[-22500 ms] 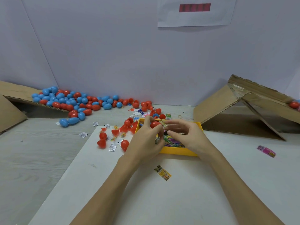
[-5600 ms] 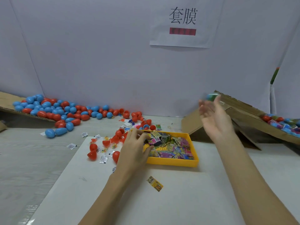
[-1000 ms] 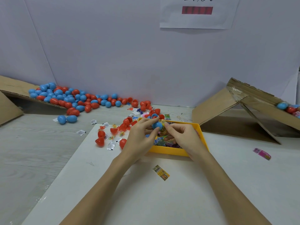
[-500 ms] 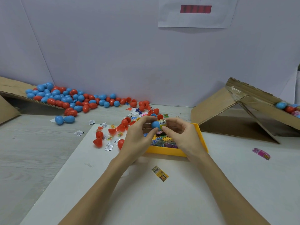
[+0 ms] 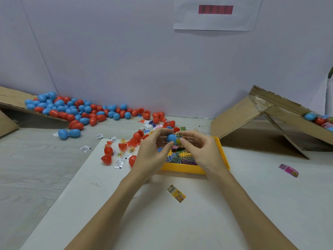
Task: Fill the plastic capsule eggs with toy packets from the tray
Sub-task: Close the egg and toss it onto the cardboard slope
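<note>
White table (image 5: 225,213) stands before a pale wall, with a yellow tray (image 5: 182,168) of toy packets on it. Above the tray, the left hand (image 5: 153,152) pinches a blue egg half (image 5: 170,138) in a narrow grip. The right hand (image 5: 201,150) pinches a small packet (image 5: 179,135) that touches the egg half. Red and blue eggs (image 5: 72,110) lie far left.

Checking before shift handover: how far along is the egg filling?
Looks done: a few closed eggs lie on the cardboard chute at right. In hand: the left hand holds a blue egg half while the right hand presses a toy packet at it. Left: packets in the yellow tray, loose red halves and the big egg pile.
</note>
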Tool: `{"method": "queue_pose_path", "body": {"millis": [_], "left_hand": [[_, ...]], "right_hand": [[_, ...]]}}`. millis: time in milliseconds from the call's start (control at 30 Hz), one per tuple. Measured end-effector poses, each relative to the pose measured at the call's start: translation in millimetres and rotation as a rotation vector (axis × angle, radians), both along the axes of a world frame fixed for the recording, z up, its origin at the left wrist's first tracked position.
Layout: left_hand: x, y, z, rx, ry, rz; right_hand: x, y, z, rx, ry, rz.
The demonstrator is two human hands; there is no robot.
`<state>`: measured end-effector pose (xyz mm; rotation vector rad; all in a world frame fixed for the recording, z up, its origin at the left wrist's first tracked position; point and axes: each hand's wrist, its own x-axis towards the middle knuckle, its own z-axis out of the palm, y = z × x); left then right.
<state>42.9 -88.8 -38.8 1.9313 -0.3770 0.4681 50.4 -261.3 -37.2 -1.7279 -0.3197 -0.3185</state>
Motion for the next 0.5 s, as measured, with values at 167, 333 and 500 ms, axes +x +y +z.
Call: {"method": "queue_pose_path", "body": {"millis": [167,333,500], "left_hand": [[0.4,-0.4,0.2,-0.02,0.021,0.014],[0.2,-0.2,0.3,-0.03,0.03,0.007],[0.4,1.1,0.9,-0.047,0.025,-0.012]], "right_hand": [[-0.6,0.4,-0.1,0.038,0.008,-0.004],[-0.9,-0.7,-0.3,0.058,0.011,0.001],[-0.9,1.8,-0.7,0.033,0.002,0.01]]}}
